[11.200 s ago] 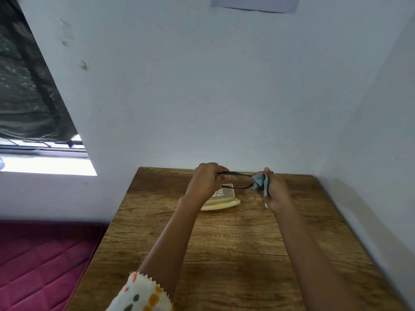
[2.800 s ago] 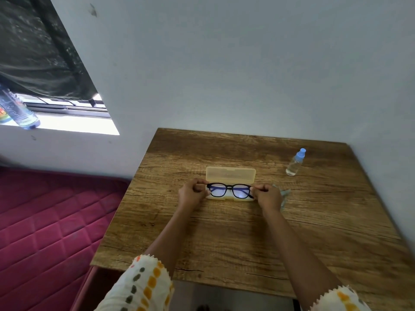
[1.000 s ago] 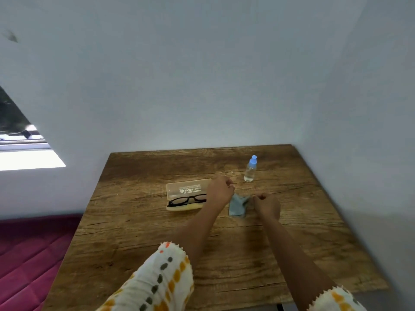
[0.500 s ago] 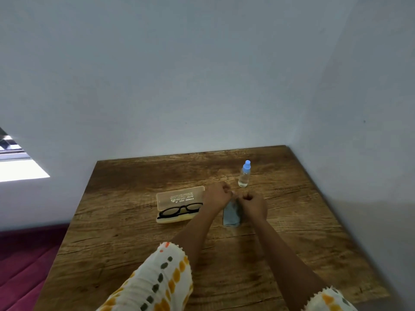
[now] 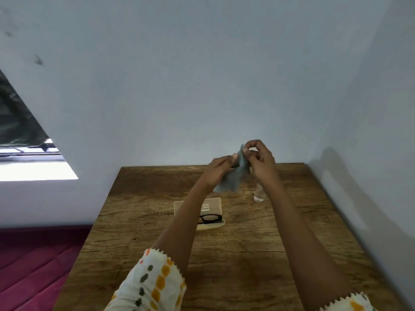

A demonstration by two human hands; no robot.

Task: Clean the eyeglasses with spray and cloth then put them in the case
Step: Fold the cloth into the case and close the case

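Above the far end of the table (image 5: 247, 254), the left hand (image 5: 219, 170) and right hand (image 5: 261, 161) pinch the hanging cloth (image 5: 233, 178) between fingertips, while the eyeglasses (image 5: 211, 218) lie in the open case (image 5: 215, 206) below, so folding the cloth and closing the lid seem next.

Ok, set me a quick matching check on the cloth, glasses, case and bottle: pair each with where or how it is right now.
Things:
1. cloth
2. glasses
3. case
4. bottle

States:
a. standing on the table, only its clear lower part showing
b. open on the table, lid back
c. held up in the air, pinched by the left hand and the right hand
d. lying folded inside another listed item

Pairs: 1-c, 2-d, 3-b, 4-a
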